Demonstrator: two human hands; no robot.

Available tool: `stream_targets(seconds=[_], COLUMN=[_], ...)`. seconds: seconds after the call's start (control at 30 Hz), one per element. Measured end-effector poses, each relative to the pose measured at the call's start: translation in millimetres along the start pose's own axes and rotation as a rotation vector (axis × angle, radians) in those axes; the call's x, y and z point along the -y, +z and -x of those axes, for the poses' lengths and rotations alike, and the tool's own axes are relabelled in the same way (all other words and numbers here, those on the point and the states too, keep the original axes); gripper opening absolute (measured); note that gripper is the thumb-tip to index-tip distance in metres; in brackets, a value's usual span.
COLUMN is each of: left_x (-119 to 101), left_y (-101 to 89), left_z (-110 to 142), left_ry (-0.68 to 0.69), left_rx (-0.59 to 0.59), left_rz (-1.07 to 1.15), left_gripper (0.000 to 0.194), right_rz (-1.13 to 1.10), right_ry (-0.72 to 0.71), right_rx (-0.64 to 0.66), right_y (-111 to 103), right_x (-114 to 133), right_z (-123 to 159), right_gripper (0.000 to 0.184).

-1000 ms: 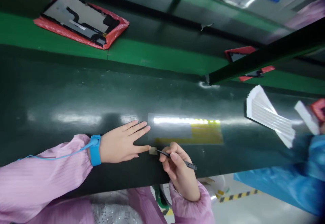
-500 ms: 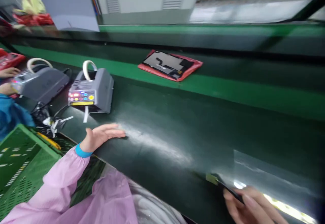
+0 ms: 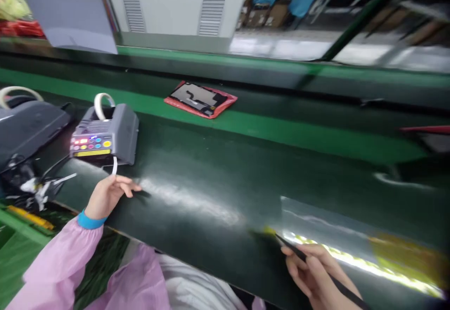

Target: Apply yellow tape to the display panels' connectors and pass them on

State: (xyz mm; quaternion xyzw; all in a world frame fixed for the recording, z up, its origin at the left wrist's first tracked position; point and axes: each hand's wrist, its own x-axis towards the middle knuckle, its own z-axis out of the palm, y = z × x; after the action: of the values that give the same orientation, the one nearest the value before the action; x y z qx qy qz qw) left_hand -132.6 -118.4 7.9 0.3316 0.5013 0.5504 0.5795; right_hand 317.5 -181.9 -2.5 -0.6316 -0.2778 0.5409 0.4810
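My left hand (image 3: 111,194), in a blue cuff and pink sleeve, is at the front of a grey tape dispenser (image 3: 105,134). Its thumb and forefinger close at the lower end of a white strip of tape (image 3: 115,165) that hangs from the machine; the other fingers are loosely bent. In my right hand (image 3: 316,272) are dark tweezers (image 3: 293,247), pointing left. A small yellow piece (image 3: 269,230), blurred, shows at their tip. Under and beyond that hand lies a clear plastic sheet (image 3: 316,216) with a shiny yellow film (image 3: 404,254) on it.
A flat screen panel in a red pouch (image 3: 201,99) lies on the green strip at the back of the dark bench (image 3: 197,160). A second dispenser (image 3: 31,122) stands at left, by cables and tape scraps (image 3: 38,190). A green crate (image 3: 21,254) is below the bench edge.
My left hand has gone from spread fingers to a pinch at the hanging tape. The tweezers remain in my right hand. The view has swung right, showing more of the plastic sheet and yellow film.
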Motion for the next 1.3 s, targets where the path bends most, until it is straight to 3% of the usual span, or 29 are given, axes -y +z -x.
stream_targets(seconds=[0.1,0.23,0.33,0.43,0.5,0.63,0.93,1.03,1.13,1.23,1.3], left_x=[14.8,38.2,52.6,61.6,65.0,67.8,65.4,64.1,61.8,59.7,59.2], left_y=[41.9,125.8,182.3,215.3,223.8,223.8,225.1,225.5,226.3,226.8,226.7], left_z=[-24.1,-60.5,-84.7,-104.3,-112.3,-115.9,-116.2,-115.1,-114.0,-114.4,-114.9], left_ry=[-0.125,-0.256,-0.281,-0.250,-0.238,-0.280,-0.435,-0.451,-0.461,-0.474,-0.484], left_rx=[0.281,0.627,0.731,0.707,0.668,0.617,0.576,0.567,0.568,0.578,0.583], left_rz=[-0.074,-0.107,-0.073,0.005,0.060,0.144,0.236,0.242,0.245,0.246,0.246], left_gripper=[0.038,0.043,0.041,0.048,0.050,0.047,0.037,0.037,0.038,0.038,0.039], right_rz=[-0.043,-0.089,-0.191,-0.268,-0.293,-0.331,-0.249,-0.080,0.192,0.536,0.775], right_ry=[-0.156,-0.308,-0.363,-0.376,-0.388,-0.361,-0.341,-0.395,-0.451,-0.475,-0.448], right_rx=[-0.069,0.035,0.141,0.174,0.158,0.127,0.085,0.071,0.044,-0.051,-0.159], right_y=[8.3,30.7,48.4,63.0,70.3,75.4,62.6,59.4,45.5,16.1,-8.4], right_x=[19.9,50.1,70.0,85.2,89.6,81.1,60.3,62.8,81.2,115.1,138.6], right_z=[-6.0,-39.8,-80.6,-123.4,-147.0,-175.9,-192.4,-191.7,-200.9,-226.5,-249.0], right_gripper=[0.042,0.037,0.040,0.045,0.047,0.050,0.051,0.056,0.058,0.050,0.032])
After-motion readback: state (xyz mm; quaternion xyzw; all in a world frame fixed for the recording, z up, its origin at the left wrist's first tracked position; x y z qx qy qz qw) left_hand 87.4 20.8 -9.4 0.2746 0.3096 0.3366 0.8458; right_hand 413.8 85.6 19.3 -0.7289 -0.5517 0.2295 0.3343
